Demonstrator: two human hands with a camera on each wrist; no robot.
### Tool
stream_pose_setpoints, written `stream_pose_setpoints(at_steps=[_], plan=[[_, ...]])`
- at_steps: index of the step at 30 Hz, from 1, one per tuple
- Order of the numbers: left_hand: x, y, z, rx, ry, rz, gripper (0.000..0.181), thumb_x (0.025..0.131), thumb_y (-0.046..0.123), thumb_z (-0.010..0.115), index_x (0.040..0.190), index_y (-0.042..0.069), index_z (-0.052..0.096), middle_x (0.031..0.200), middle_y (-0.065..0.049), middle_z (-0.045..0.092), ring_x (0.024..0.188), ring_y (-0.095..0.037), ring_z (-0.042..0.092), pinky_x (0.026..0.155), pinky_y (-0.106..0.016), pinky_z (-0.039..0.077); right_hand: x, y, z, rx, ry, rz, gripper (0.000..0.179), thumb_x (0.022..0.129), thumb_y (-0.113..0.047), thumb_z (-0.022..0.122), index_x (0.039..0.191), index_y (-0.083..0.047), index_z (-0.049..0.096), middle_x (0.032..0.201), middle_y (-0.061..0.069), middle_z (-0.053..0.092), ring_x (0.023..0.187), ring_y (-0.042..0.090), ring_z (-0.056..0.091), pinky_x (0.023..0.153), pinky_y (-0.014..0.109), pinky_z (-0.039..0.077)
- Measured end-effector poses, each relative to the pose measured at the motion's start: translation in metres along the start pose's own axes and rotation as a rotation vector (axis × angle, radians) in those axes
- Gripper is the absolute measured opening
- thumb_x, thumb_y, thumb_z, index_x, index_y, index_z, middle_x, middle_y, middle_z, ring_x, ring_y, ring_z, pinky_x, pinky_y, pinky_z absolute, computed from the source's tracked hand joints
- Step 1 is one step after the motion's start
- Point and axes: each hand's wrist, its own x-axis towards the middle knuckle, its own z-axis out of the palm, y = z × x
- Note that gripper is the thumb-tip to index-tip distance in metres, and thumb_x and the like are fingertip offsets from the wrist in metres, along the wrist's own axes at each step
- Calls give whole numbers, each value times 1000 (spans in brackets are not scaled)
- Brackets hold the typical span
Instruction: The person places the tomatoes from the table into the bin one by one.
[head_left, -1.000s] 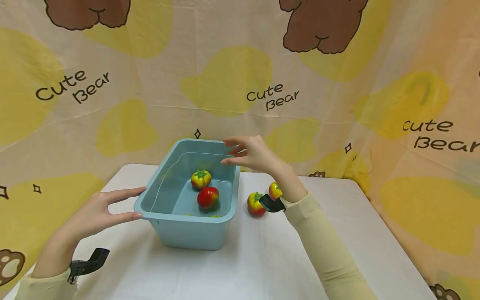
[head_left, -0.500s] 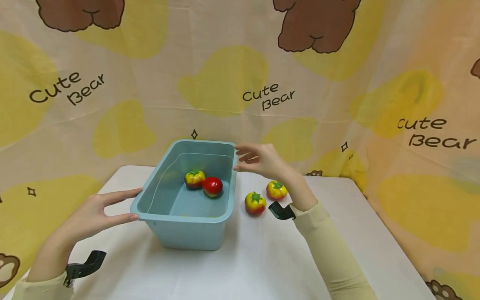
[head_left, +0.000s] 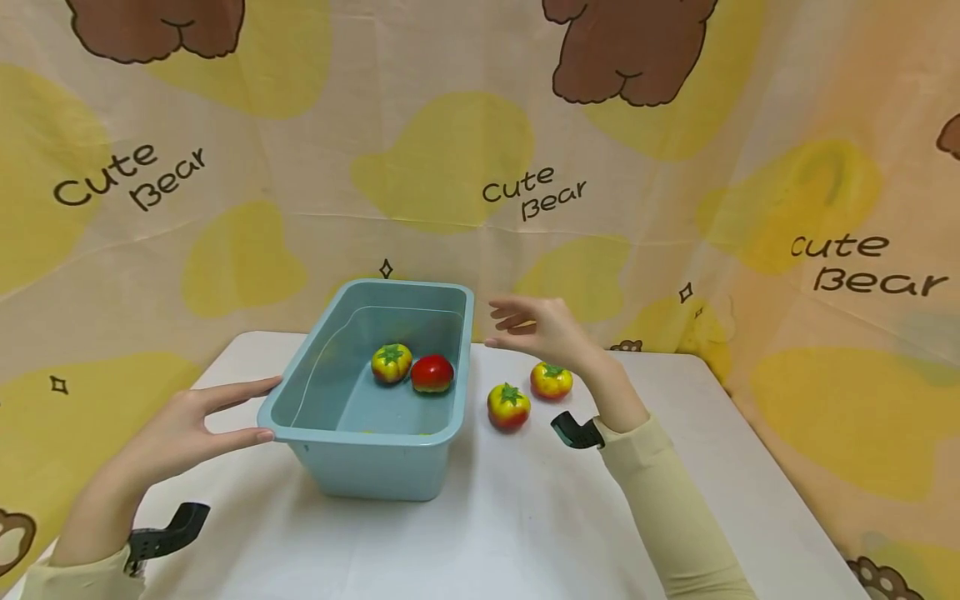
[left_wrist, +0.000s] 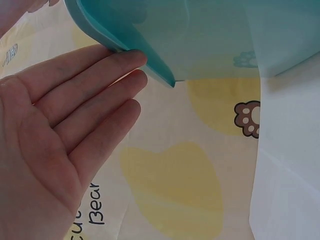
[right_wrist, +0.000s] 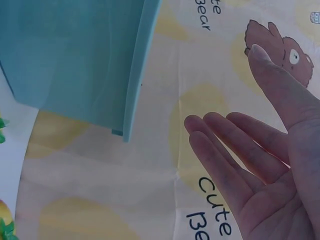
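Observation:
A light blue plastic bin (head_left: 375, 469) stands on the white table. At its near left corner my left hand (head_left: 183, 433) touches the rim with straight fingers and an outstretched thumb; the left wrist view shows the fingertips (left_wrist: 134, 57) right at the rim. Inside the bin, a yellow fruit with a green leafy top (head_left: 392, 364) lies beside a red fruit (head_left: 432, 373). My right hand (head_left: 543, 327) is off the bin's right side, fingers loosely bent and holding nothing. Below it, two red-and-yellow fruits (head_left: 508, 407) with green tops lie on the table.
Slivers of yellow (head_left: 425, 434) show just over the bin's near rim, mostly hidden by the front wall. A patterned cloth (head_left: 442, 158) hangs behind the table and along its right side. The white tabletop (head_left: 637, 400) extends right of the fruits.
My right hand has moved right, from over the bin's right rim to outside it. The red fruit has rolled back and right inside the bin. My left hand stays at the rim.

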Motion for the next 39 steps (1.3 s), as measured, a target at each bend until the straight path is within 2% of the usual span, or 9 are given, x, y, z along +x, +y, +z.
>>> stream_pose_setpoints(at_steps=[13, 21, 25, 30, 39], plan=[[0, 2, -2, 7, -6, -10, 59, 77, 33, 79, 131, 34, 56, 125, 21, 59, 110, 24, 36, 81, -4, 34, -18, 20, 2, 3, -3, 79, 52, 80, -32, 76, 125, -9, 62, 114, 7, 69, 98, 20, 68, 83, 33, 55], [0, 2, -2, 4, -10, -10, 59, 77, 32, 79, 131, 34, 56, 126, 21, 59, 110, 24, 36, 81, -4, 34, -30, 34, 8, 8, -1, 85, 53, 80, -33, 76, 125, -8, 61, 115, 8, 68, 99, 24, 68, 82, 35, 56], [0, 3, -3, 3, -11, -12, 59, 77, 33, 79, 131, 34, 56, 126, 21, 59, 110, 24, 36, 81, -4, 34, -34, 39, 11, 39, 6, 93, 54, 79, -31, 77, 125, -6, 61, 114, 10, 68, 100, 25, 67, 83, 34, 55], [-1, 3, -3, 9, -11, -14, 59, 77, 33, 79, 131, 35, 56, 126, 18, 60, 109, 24, 36, 81, -4, 35, -40, 47, 17, 74, 7, 105, 57, 78, -31, 78, 126, -5, 60, 114, 12, 68, 101, 25, 67, 86, 39, 54], [0, 3, -2, 6, -12, -4, 59, 77, 31, 79, 131, 34, 56, 126, 18, 60, 110, 24, 37, 82, -4, 34, -51, 59, 26, 23, 7, 151, 57, 78, -37, 77, 125, -8, 61, 113, 8, 68, 99, 24, 67, 87, 42, 53]])
